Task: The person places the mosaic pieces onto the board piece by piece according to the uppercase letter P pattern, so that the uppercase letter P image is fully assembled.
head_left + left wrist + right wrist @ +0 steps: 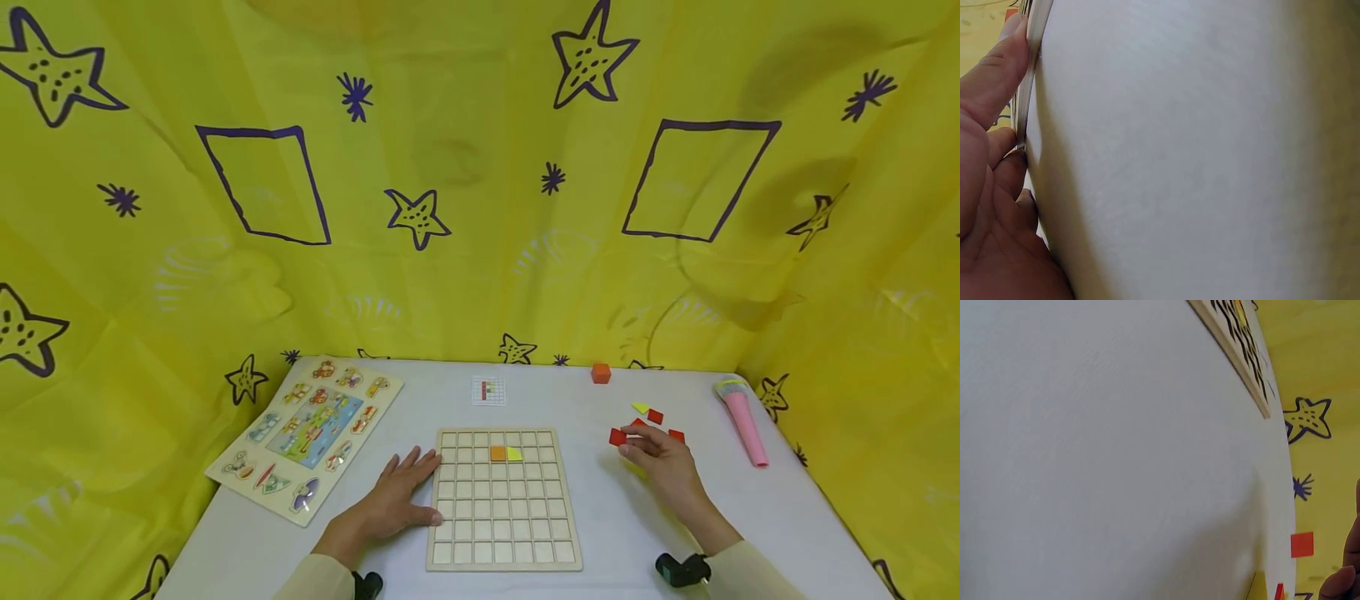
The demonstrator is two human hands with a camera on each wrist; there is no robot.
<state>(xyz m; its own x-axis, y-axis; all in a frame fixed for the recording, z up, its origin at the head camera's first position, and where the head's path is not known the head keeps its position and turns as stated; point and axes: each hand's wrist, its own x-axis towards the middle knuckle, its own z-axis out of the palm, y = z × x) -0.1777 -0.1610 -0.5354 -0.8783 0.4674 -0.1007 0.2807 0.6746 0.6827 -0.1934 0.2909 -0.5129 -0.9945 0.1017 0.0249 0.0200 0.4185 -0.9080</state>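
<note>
A wooden grid board (504, 568) lies in the middle of the table. An orange square tile (498, 453) and a yellow-green tile with a slanted side (514, 454) sit side by side in its second row. My left hand (390, 500) rests at the board's left edge, fingers spread and touching the frame. To the right of the board, my right hand (666, 467) pinches a red square tile (617, 437) between thumb and fingers. Around that hand lie more red pieces (656, 416) and a yellow-green piece (640, 407). The right wrist view catches only the hand's edge (1341, 584).
A small pattern card (489, 391) lies beyond the board. An orange cube (601, 372) stands near the back edge. At far right is a pink toy microphone (746, 425); at left, a picture puzzle board (306, 437). Yellow patterned curtain (480, 275) surrounds the table.
</note>
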